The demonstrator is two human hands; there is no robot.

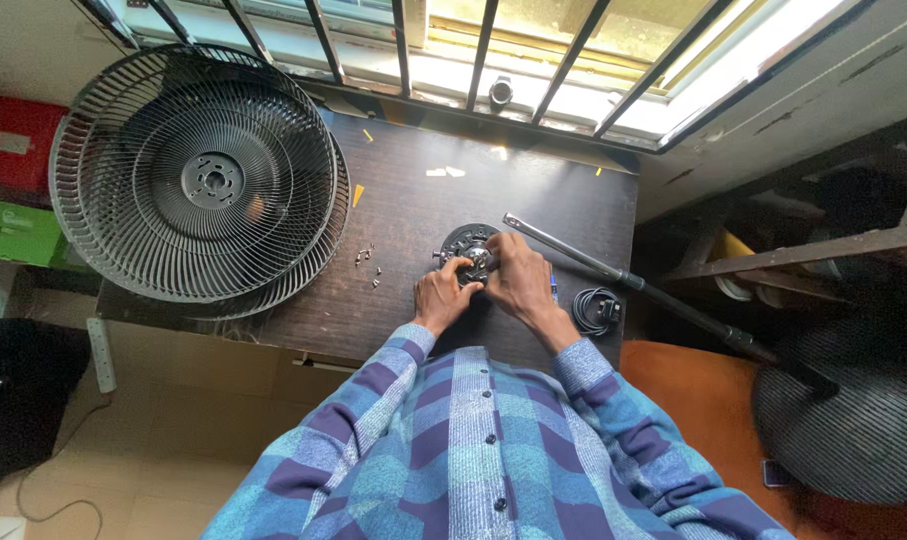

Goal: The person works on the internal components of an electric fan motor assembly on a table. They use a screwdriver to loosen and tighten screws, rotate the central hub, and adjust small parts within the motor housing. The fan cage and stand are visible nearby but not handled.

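Both hands meet over a round black fan motor part (468, 243) that lies on the dark wooden tabletop (413, 200), near its front edge and just right of the middle. The left hand (441, 293) comes in from below, its fingers curled against the near rim of the part and touching it. The right hand (518, 275) rests over the part's right side with the fingers bent down onto the metal centre — whether they pinch a small piece there is too small to tell. The two hands are close together, nearly touching at the fingertips.

Just left of the part, a few small screws (370, 262) lie scattered on the wood. Further left, two round black fan grilles (198, 175) are stacked, the upper one covering most of the lower; together they overhang the left edge of the tabletop. To the right of the hands sits a coiled black cord (596, 308), and a long dark metal pole (613, 272) runs diagonally from just beside the part off the right edge — down toward a round dark fan base (853, 420) on the floor. Small yellow scraps (357, 194) dot the wood near the back. Window bars (483, 50) cross the top of the view. The sleeves are blue and purple plaid (473, 450).
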